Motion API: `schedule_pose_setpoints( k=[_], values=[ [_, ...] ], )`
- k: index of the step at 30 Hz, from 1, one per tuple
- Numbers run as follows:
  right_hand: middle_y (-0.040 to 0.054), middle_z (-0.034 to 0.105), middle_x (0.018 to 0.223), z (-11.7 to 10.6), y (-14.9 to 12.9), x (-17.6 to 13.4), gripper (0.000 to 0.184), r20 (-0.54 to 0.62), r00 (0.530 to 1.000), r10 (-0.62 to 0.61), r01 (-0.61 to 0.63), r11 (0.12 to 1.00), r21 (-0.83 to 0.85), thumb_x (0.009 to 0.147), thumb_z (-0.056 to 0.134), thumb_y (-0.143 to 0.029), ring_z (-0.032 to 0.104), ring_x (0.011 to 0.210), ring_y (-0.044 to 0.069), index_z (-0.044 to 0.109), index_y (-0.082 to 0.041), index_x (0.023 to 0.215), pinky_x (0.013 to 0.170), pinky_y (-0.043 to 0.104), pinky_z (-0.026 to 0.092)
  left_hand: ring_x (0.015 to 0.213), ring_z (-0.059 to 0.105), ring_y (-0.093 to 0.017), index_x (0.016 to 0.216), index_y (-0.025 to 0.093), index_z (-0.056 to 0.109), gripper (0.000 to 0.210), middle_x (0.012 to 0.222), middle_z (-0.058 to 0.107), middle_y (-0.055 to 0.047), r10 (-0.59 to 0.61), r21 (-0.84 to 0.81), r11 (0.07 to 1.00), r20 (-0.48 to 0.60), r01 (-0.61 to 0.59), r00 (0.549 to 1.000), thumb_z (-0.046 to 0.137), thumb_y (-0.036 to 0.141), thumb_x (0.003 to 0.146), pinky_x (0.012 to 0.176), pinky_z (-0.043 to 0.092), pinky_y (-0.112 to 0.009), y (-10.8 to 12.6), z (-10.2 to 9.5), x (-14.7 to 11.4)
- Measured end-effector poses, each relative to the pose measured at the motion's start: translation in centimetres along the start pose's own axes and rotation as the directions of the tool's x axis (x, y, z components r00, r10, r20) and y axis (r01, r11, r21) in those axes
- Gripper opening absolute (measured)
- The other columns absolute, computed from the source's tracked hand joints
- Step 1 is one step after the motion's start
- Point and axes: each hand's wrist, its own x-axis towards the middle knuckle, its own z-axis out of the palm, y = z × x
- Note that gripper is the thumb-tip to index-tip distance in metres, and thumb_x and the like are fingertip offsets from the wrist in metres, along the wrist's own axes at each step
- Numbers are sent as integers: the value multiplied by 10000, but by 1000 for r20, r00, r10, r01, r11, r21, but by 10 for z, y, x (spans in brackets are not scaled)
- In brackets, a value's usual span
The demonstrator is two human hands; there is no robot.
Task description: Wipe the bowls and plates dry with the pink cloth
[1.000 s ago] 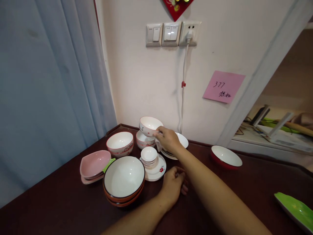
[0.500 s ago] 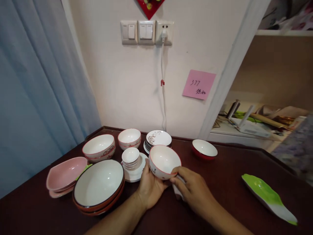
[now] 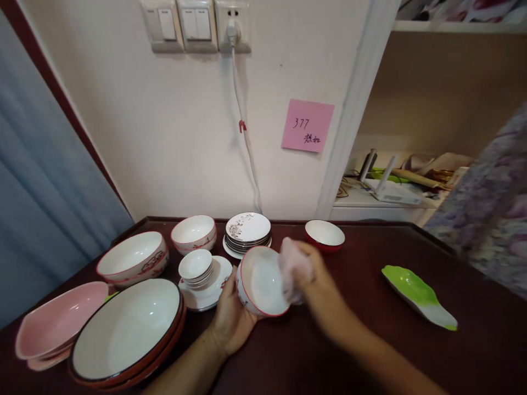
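Now, far left on the dark table (image 3: 473,351): pink dish (image 3: 57,319) stacked at the edge, big red-rimmed bowl (image 3: 125,332) just beside it, wide patterned bowl (image 3: 132,257) behind. Further along, small cup stack (image 3: 196,265) sitting on a flowered saucer (image 3: 214,288), with a white bowl (image 3: 193,232) and a pile of speckled plates (image 3: 247,230) toward the wall.

Centre stage: left hand (image 3: 230,321) cupped under and behind the small red-rimmed bowl (image 3: 259,281), fingers wrapped on its outer wall, clearly grasping it. Bowl lifted off the table, tipped on its side, mouth facing right toward the other hand. Right hand (image 3: 319,288) coming in from that open side, clenched around a pale cloth (image 3: 293,266), cloth pressed against the bowl's right rim and inner wall. Motion blur on that hand, so exact finger placement hard to tell.

So: bowl opening and cloth face to face, bowl axis running roughly left to right, left hand behind as support, right hand nearer the mouth.

Further right: red dish (image 3: 325,235) near the wall, apart from both hands. Green leaf-shaped dish (image 3: 415,295) well off to the right. Flowered fabric (image 3: 486,214) at the right edge, blurred.
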Motion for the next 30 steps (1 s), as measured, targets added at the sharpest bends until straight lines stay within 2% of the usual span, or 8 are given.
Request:
schedule_pose_setpoints(
  k=[2,5,11,14,17,21,24,30],
  values=[
    [69,519,1402,20,-2,-16,651,433,892,-132,245,945,-216,821,625,-446,471,1285,329,409,-312,1419,1131,521,299,1042,654,-310,1196,127,633,531,1014,755,-127,-46,-12,999,-16,45,999,509,516,855,893,501,-442,0,-1,-2],
    [46,579,1351,36,1,-27,699,642,755,-130,443,824,-353,766,685,-248,508,1259,332,437,-376,1407,1191,523,159,980,676,-339,1009,74,711,557,822,767,-144,-125,-4,992,-59,125,990,520,564,824,887,499,-455,1,-3,-5],
    [117,611,1296,20,20,-10,365,630,766,-130,571,589,-573,897,439,-128,443,1311,313,625,-195,1203,1166,560,129,1060,644,-324,1237,98,605,616,1053,739,-166,-90,6,996,100,90,991,432,568,879,949,445,-475,4,-1,0],
    [72,696,1072,10,25,-6,296,550,827,-115,460,702,-544,841,488,-76,595,1092,241,664,-203,1042,1085,462,331,1179,568,-328,1349,121,502,668,1230,662,-183,-98,37,995,235,91,967,435,588,877,993,399,-475,3,-4,3],
    [41,695,985,13,26,-8,231,429,900,-78,229,922,-311,848,548,-141,639,878,195,636,-210,1050,844,335,498,1232,523,-294,1401,233,440,582,1328,605,-125,1,143,989,291,-45,957,605,337,853,1004,392,-432,-2,-8,1],
    [98,464,1433,25,22,-18,742,293,953,-72,50,995,83,856,640,-314,519,1223,228,238,-277,1479,1012,382,421,1241,512,-252,1423,370,370,737,1356,581,-46,57,211,970,282,-120,958,655,130,787,1026,377,-392,-9,-11,-4],
    [107,290,1550,24,12,-24,816,409,908,-90,50,993,106,880,597,-452,326,1394,263,124,-279,1522,1116,440,291,1152,575,-273,1404,318,419,668,1223,658,-74,43,208,973,253,-98,966,678,242,793,990,413,-416,-8,-16,-5],
    [86,509,1413,2,12,-6,383,637,761,-123,369,890,-269,912,537,-334,366,1365,283,567,-242,1283,1116,475,279,1068,625,-273,1375,279,458,574,1202,673,-107,66,232,965,229,-120,971,642,321,833,911,460,-411,-8,-25,-2]
  ],
)
